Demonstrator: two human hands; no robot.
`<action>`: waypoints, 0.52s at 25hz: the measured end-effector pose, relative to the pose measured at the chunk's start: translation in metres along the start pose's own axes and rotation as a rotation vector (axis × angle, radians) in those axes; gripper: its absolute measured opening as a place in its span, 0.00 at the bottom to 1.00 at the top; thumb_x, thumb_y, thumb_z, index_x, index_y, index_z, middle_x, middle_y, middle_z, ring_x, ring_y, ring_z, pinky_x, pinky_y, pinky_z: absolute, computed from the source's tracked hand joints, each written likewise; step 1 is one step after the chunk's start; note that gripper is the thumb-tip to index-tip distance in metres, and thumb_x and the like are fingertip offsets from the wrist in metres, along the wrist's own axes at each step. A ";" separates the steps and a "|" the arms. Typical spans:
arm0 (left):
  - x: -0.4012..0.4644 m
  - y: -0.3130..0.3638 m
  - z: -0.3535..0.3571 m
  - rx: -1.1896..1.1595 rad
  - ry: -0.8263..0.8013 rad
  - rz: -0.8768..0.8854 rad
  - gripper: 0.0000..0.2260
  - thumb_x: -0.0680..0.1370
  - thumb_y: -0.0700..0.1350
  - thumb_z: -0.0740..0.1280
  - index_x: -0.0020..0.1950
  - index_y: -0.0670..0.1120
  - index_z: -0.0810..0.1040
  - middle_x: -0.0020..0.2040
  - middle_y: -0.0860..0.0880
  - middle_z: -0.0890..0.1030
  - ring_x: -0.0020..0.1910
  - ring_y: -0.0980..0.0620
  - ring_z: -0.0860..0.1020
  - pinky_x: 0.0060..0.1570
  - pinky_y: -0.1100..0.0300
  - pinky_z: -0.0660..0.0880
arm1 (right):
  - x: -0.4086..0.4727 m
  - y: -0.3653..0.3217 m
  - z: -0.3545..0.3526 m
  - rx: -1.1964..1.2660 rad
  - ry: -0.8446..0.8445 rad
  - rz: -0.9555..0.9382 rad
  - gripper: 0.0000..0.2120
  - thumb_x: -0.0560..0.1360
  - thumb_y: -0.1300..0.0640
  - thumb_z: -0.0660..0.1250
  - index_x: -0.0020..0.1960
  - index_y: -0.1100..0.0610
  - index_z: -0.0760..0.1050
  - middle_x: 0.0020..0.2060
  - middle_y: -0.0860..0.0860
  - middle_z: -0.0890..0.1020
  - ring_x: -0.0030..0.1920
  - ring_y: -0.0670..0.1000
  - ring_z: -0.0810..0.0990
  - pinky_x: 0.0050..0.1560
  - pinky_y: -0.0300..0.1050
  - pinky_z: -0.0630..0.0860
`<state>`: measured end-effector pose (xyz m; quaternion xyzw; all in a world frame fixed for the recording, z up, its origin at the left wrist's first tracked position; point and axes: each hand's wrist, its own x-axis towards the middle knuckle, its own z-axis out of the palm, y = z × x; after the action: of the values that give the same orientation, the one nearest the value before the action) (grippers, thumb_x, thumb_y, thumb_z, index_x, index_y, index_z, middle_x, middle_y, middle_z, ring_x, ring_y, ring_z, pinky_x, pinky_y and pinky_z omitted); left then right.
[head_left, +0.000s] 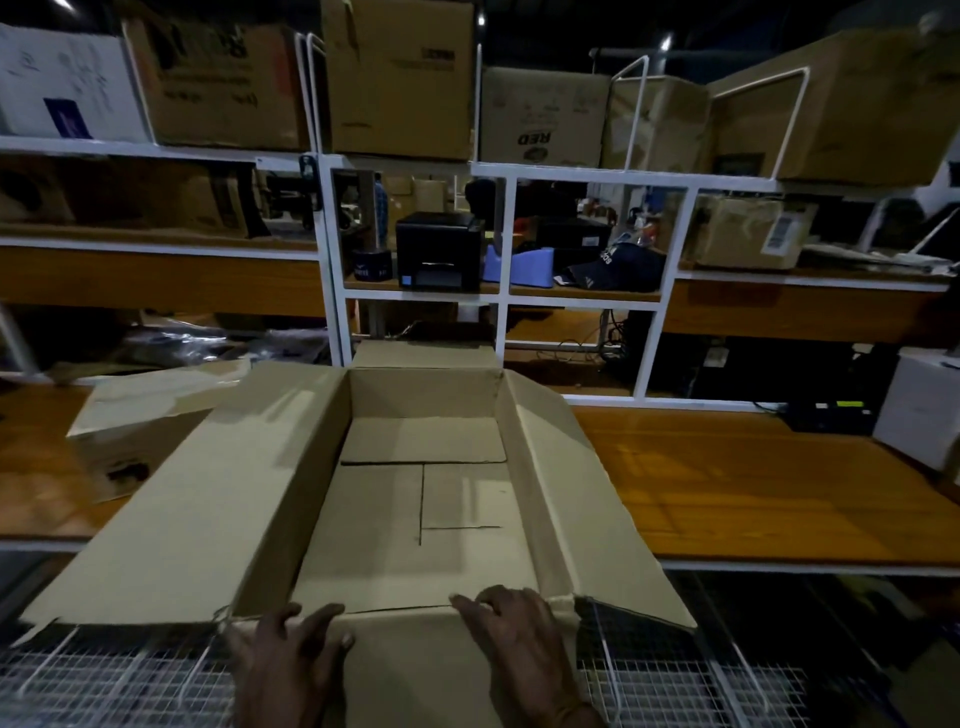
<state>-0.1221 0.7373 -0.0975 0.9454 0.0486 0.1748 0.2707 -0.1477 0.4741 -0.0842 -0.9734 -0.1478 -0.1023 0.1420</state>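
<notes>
The empty box (415, 519) sits open on the desk (753, 493), left hand (288, 660) and right hand (511, 639) flattening its near flap (415, 670), each grip apart, fingers straight; filling it next probably calls for lifting both hands away.

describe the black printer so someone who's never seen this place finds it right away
Behind the open cardboard box stands a white shelf frame. On the wooden shelf in its middle bay sits the black printer. It is the boxy black machine with a front slot, just left of a blue tape dispenser and a dark cap.
</notes>
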 end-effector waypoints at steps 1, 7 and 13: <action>0.008 -0.006 0.004 -0.001 0.023 0.019 0.22 0.64 0.70 0.59 0.46 0.62 0.84 0.49 0.41 0.81 0.59 0.38 0.65 0.58 0.25 0.67 | 0.005 -0.001 0.005 0.024 0.008 -0.013 0.47 0.49 0.61 0.72 0.67 0.39 0.70 0.50 0.42 0.77 0.47 0.45 0.78 0.55 0.43 0.76; 0.062 -0.036 0.021 0.034 -0.070 -0.008 0.38 0.70 0.78 0.45 0.49 0.57 0.86 0.53 0.36 0.79 0.60 0.26 0.71 0.68 0.27 0.53 | 0.049 -0.011 0.015 -0.046 0.018 0.052 0.46 0.51 0.62 0.73 0.67 0.41 0.68 0.53 0.45 0.77 0.50 0.47 0.79 0.60 0.49 0.77; 0.099 -0.046 0.024 0.035 -0.094 0.010 0.25 0.71 0.75 0.51 0.51 0.67 0.82 0.56 0.34 0.78 0.64 0.28 0.68 0.70 0.29 0.50 | 0.087 -0.009 0.031 -0.160 0.007 0.054 0.44 0.55 0.61 0.73 0.68 0.40 0.66 0.56 0.47 0.77 0.52 0.50 0.79 0.61 0.48 0.73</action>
<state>-0.0208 0.7824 -0.1110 0.9574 0.0341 0.1304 0.2553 -0.0644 0.5146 -0.0903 -0.9849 -0.1124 -0.1133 0.0668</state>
